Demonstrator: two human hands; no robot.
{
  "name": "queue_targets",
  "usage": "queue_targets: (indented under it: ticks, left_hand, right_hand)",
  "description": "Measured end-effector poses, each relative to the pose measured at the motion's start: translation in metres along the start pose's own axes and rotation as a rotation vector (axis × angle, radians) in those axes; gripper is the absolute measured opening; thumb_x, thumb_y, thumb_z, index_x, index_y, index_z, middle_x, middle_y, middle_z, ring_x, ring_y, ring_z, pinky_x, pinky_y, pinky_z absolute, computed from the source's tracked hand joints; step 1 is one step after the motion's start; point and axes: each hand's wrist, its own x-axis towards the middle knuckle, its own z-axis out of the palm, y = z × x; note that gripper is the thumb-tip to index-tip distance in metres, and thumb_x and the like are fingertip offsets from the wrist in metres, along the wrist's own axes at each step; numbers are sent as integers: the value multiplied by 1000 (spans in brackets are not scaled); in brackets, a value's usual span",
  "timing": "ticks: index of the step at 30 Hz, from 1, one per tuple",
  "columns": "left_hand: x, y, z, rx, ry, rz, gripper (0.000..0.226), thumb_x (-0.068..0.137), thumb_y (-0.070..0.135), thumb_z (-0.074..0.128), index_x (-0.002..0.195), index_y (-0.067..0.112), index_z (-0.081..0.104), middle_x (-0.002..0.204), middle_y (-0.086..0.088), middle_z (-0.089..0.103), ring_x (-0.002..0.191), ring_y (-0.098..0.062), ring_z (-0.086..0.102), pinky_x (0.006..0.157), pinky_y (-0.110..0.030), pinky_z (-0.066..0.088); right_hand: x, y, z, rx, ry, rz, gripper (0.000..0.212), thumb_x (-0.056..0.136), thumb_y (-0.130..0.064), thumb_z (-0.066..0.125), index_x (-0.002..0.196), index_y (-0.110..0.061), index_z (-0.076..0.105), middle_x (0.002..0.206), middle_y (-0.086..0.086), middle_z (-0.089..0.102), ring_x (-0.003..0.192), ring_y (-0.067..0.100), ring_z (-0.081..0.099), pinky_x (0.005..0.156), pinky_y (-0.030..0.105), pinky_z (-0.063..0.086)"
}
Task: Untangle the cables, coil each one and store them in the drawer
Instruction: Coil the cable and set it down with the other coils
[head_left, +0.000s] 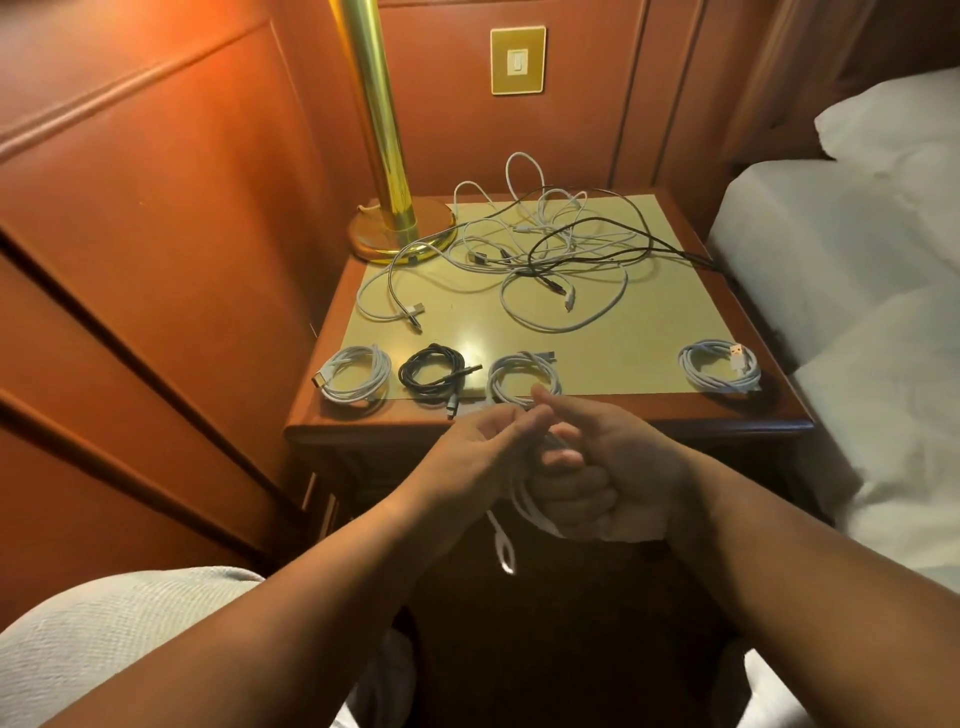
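In front of the nightstand, both hands work one white cable (524, 501). My right hand (608, 473) grips its loops in a fist. My left hand (483, 441) pinches the strand near the top, and a loose end hangs below. Along the front of the nightstand top (623, 343) lie several finished coils: a white coil (356, 379), a black coil (434, 375), a second white coil (522, 378) and a white coil at the right (719, 368). A tangle of white and black cables (550, 249) covers the back half. The drawer is hidden behind my hands.
A brass lamp base (400, 228) stands on the nightstand's back left corner. A brass wall switch (518, 61) sits above on the wooden panelling. A bed with white sheets (852, 270) borders the right side. My knees in light fabric are at the bottom.
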Motion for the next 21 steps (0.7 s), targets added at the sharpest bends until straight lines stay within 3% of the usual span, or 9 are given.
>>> queue_targets:
  ticks: [1, 4, 7, 10, 13, 16, 21]
  left_hand:
    - [-1, 1, 5, -55, 9, -2, 34, 93, 46, 51, 85, 19, 72, 77, 3, 69, 78, -14, 67, 74, -26, 54]
    - [-4, -1, 16, -185, 62, -24, 46, 94, 55, 46, 73, 25, 75, 74, 1, 69, 80, -17, 69, 83, -38, 54]
    - [-9, 0, 22, -453, 145, -132, 53, 94, 58, 46, 70, 19, 74, 72, -2, 69, 71, -15, 70, 65, -29, 54]
    - [-9, -4, 23, -510, 206, -235, 51, 100, 54, 45, 95, 12, 73, 76, -3, 68, 68, -13, 65, 57, -25, 49]
    - [-7, -6, 22, -446, 191, -309, 35, 106, 38, 40, 92, 14, 62, 67, 0, 52, 59, -10, 46, 56, -25, 37]
    - [-5, -6, 16, -418, 115, -355, 37, 106, 36, 35, 83, 17, 56, 67, 1, 48, 57, -9, 39, 56, -25, 33]
    - [-1, -11, 9, -380, 79, -293, 18, 99, 16, 49, 89, 18, 63, 68, 2, 53, 52, -8, 39, 49, -22, 27]
  right_hand:
    - [3, 3, -1, 67, -62, -28, 56, 100, -60, 39, 72, -16, 19, 51, -1, 19, 41, 12, 18, 41, 26, 16]
    - [9, 13, 0, 193, -173, -99, 58, 102, -54, 41, 61, -13, 42, 50, -1, 21, 41, 12, 18, 43, 27, 14]
    - [12, 19, 7, 240, -191, -211, 49, 102, -43, 42, 66, -11, 52, 55, -1, 26, 48, 12, 23, 49, 26, 21]
    - [14, 16, 17, 241, -68, -406, 41, 101, -39, 41, 74, -12, 54, 62, 1, 33, 56, 14, 36, 59, 28, 36]
    - [12, 10, 21, 80, 95, -568, 40, 99, -43, 40, 82, -9, 54, 72, 6, 48, 69, 19, 52, 71, 31, 47]
    - [14, 9, 21, -199, 238, -604, 41, 95, -46, 43, 88, -7, 54, 79, 10, 53, 78, 23, 56, 79, 34, 48]
    - [11, 5, 24, -290, 357, -656, 36, 94, -44, 41, 77, -13, 46, 64, 2, 39, 59, 19, 39, 60, 34, 36]
